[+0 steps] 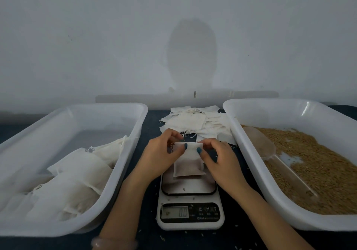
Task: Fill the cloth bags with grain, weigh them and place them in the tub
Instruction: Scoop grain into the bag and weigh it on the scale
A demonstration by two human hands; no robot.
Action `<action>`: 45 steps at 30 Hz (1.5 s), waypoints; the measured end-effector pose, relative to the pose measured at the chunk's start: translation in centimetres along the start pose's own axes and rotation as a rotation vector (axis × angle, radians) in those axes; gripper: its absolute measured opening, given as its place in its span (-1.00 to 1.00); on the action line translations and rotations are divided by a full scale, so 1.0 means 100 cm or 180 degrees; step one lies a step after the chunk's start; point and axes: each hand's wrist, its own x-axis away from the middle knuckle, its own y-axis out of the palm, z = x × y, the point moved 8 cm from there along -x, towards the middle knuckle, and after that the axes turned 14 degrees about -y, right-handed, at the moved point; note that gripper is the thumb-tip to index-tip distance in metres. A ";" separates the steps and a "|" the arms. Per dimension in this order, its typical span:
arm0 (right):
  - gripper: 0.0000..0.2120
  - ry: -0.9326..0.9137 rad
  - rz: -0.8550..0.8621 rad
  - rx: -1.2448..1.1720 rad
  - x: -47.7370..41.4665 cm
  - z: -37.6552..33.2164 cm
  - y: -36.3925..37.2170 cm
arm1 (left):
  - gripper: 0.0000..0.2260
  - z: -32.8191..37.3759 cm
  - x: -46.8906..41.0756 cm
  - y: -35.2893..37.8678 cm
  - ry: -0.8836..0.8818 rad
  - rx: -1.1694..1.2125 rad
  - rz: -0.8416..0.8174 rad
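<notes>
Cloth bag (188,162) | left hand (160,153), right hand (220,159) fingers (181,147) pinch it over scale (190,199) | tub (77,118) left, grain (318,162) right

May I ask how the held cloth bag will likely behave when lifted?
The cloth bag probably flops: only thin fabric shows where the left hand and right hand pinch its top. Its darker lower half bulges, so it likely hangs bottom-heavy. Unlikely to roll.
</notes>
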 end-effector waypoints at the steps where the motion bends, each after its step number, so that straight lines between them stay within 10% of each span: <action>1: -0.91 0.0044 -0.0010 -0.0005 0.000 0.003 0.000 | -0.85 0.000 0.000 0.000 0.0008 -0.0008 0.0002; 25: -0.89 0.0048 0.0001 0.0064 0.001 0.003 -0.003 | -0.76 0.002 0.003 0.008 0.0018 -0.0409 -0.0104; 35: -0.89 -0.0065 0.0202 -0.0236 -0.001 -0.008 -0.009 | -0.99 0.052 0.015 -0.029 0.0175 -0.0704 0.0673; 45: -0.82 0.0019 0.0292 -0.0246 0.001 -0.008 -0.011 | -0.82 0.045 -0.026 -0.174 -0.1237 -0.1933 0.1695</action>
